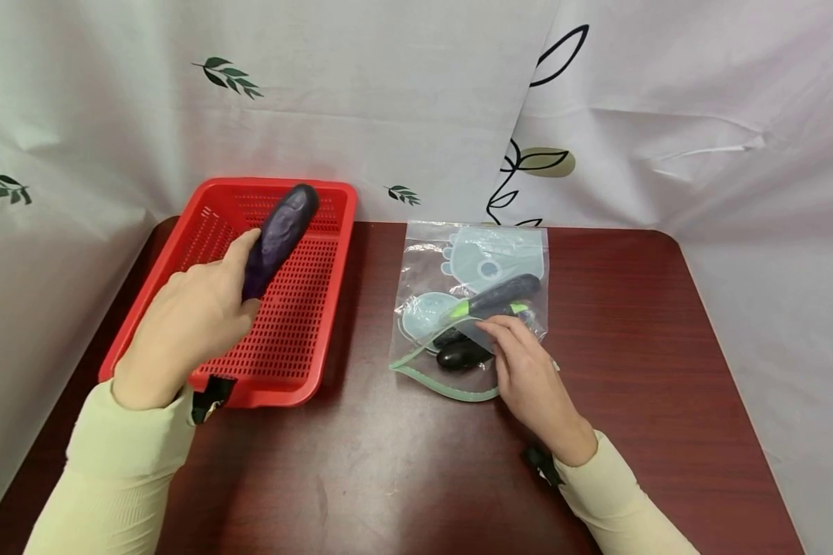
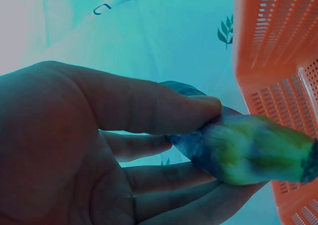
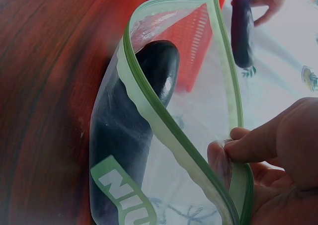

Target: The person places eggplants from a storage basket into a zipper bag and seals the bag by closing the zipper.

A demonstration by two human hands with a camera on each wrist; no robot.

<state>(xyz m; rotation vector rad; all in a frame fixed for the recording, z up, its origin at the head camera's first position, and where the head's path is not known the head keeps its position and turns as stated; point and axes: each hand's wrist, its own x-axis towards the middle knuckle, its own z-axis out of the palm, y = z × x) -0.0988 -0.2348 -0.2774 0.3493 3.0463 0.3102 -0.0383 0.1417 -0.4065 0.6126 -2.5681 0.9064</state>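
Observation:
Above the red basket, my left hand (image 1: 197, 312) grips a dark purple eggplant (image 1: 282, 235); its green stem end (image 2: 263, 150) points out past the thumb in the left wrist view. My right hand (image 1: 531, 378) pinches the rim of a clear zip bag (image 1: 406, 262), and the bag's green-edged mouth (image 3: 149, 93) gapes in the right wrist view. Inside the bag lie dark eggplants, one (image 1: 503, 293) with a bright green stem end and another (image 1: 463, 355) close to the mouth.
The red perforated basket (image 1: 329, 331) stands on the left of the dark red wooden table (image 1: 632, 324). A white curtain (image 1: 361, 92) with leaf prints hangs behind the table.

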